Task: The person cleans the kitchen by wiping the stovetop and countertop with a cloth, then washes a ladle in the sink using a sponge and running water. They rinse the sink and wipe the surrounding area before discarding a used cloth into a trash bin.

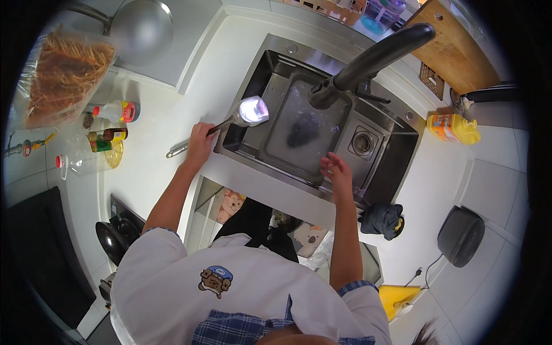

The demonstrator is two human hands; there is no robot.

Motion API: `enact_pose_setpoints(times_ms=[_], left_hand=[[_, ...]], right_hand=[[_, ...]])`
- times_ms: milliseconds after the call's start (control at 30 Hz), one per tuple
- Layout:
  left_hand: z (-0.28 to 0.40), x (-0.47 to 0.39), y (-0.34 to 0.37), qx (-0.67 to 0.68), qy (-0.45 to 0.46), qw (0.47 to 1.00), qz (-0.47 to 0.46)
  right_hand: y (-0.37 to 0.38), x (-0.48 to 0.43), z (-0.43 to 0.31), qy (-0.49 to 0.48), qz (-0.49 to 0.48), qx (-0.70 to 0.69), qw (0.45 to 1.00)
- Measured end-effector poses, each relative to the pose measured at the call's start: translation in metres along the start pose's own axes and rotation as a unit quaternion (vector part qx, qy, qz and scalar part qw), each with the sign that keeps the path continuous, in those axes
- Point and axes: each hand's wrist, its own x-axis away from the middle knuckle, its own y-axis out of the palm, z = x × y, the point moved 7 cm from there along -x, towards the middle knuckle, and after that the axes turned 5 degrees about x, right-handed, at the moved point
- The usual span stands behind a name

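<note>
My left hand [199, 144] grips the handle of a metal cooking spatula [253, 111]. Its bright, shiny head hangs over the left rim of the stainless steel sink [276, 42], while the handle end sticks out over the counter. My right hand [337, 170] is above the sink's front part, near the right edge of a rectangular basin [276, 144]; it holds nothing and its fingers are bent and apart. Water appears to lie in the basin, with a dark patch in the middle. Whether my right fingertips touch the basin cannot be told.
A dark faucet [379, 58] arches over the basin, left of the drain [363, 142]. A yellow pump bottle [453, 128] stands right of the sink. A dark cloth bundle [381, 221] lies by the front right corner. Several bottles [116, 111] and a wok [141, 32] are at left.
</note>
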Motion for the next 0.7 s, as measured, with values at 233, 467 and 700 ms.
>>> enact_pose_setpoints(times_ms=[233, 467, 700], left_hand=[[-0.04, 0.035, -0.017, 0.016, -0.057, 0.997, 0.047], [-0.052, 0.066, -0.039, -0.055, -0.051, 0.996, 0.052], [-0.045, 0.074, -0.045, -0.147, 0.018, 0.988, 0.052]], right_hand=[[-0.012, 0.015, 0.0, 0.005, 0.018, -0.027, 0.999], [-0.024, 0.024, -0.011, -0.007, 0.037, -0.063, 0.997], [-0.045, 0.027, -0.015, -0.015, 0.064, -0.082, 0.995]])
